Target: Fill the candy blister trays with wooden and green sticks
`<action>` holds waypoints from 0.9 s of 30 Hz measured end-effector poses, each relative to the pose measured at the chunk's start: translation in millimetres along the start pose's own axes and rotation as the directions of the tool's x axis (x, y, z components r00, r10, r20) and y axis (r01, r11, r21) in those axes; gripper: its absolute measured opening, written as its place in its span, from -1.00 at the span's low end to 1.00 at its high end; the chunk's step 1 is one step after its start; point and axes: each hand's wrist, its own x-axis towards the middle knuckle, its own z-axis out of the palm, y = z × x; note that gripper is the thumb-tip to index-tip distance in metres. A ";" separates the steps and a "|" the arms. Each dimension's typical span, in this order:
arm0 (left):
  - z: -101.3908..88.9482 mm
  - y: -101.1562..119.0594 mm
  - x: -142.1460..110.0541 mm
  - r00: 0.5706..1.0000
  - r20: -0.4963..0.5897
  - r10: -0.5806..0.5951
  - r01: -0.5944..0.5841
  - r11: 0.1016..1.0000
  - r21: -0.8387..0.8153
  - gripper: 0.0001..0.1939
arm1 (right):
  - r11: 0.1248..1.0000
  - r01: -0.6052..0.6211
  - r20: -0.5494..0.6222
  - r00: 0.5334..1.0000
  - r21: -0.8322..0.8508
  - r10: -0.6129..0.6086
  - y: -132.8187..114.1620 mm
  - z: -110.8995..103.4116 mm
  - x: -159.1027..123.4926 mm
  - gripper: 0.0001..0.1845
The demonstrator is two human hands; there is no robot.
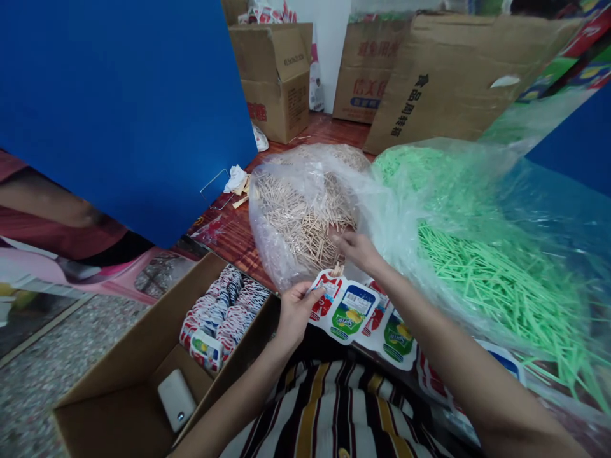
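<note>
My left hand (296, 312) is closed on the left edge of a flat twin packet (350, 312), one half red and the other green with a Sprite label. A few short pale sticks (337, 270) stick up at the packet's top edge. My right hand (359, 249) reaches over the packet into a clear plastic bag (267, 245) full of short pale sticks (298, 219). Its fingers are bent together at the sticks; what they pinch, if anything, is hidden. More red and green packets (398, 337) lie beneath my right forearm.
On the right lies a clear bag of green sticks (496, 280). An open carton (119, 362) at lower left holds stacked packets (222, 312) and a white device (176, 399). A blue partition (128, 95) separates off another person's arm (48, 197). Cardboard boxes (286, 83) stand behind.
</note>
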 end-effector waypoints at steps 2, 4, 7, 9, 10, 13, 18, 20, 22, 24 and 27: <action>-0.5 -0.2 -1.2 1.000 0.000 0.006 -0.006 1.000 0.015 -0.75 | 0.996 -0.042 0.000 0.999 -0.083 0.042 2.0 15.8 18.2 -0.56; -1.1 -0.3 -1.2 1.000 -0.005 0.017 -0.017 1.000 0.019 -0.75 | 0.990 -0.067 0.005 0.998 -0.122 0.068 1.5 30.2 30.2 -0.58; -2.5 -0.3 0.6 1.000 -0.012 0.023 -0.023 1.000 0.011 -0.76 | 0.991 -0.073 0.026 0.997 -0.110 0.077 2.2 41.1 39.0 -0.62; -3.8 -0.2 2.3 1.000 -0.011 0.019 -0.019 1.000 0.006 -0.76 | 0.996 -0.074 0.043 0.996 -0.059 0.077 6.8 40.7 41.0 -0.67; -4.3 -0.2 3.0 1.000 -0.010 0.018 -0.018 1.000 0.003 -0.76 | 0.997 -0.078 0.051 0.996 -0.021 0.079 10.2 38.8 41.0 -0.70; -4.7 0.3 4.2 1.000 -0.010 0.023 -0.024 1.000 -0.016 -0.77 | 0.987 -0.099 0.062 0.994 0.127 0.092 20.0 29.8 37.1 -0.75; -1.0 4.0 3.8 1.000 -0.020 0.004 -0.005 0.999 -0.046 -0.77 | 0.922 -0.037 -0.024 0.998 0.385 0.050 15.0 3.6 12.3 -0.57; 0.3 5.5 3.8 1.000 -0.022 -0.004 0.003 0.999 -0.051 -0.76 | 0.827 0.072 -0.127 0.992 0.557 0.000 5.1 -8.9 -4.0 -0.57; 1.0 6.1 4.3 1.000 -0.017 -0.008 0.007 0.999 -0.054 -0.76 | 0.696 0.182 -0.221 0.975 0.695 -0.034 -6.2 -18.1 -21.6 -0.61; 1.5 5.8 4.8 1.000 -0.010 -0.005 0.004 0.998 -0.056 -0.77 | 0.642 0.237 -0.249 0.966 0.729 -0.074 -16.4 -21.3 -37.8 -0.65; 2.7 5.4 4.6 1.000 0.010 -0.004 0.004 0.999 -0.046 -0.76 | 0.676 0.276 -0.209 0.961 0.684 -0.180 -26.0 -15.6 -55.0 -0.62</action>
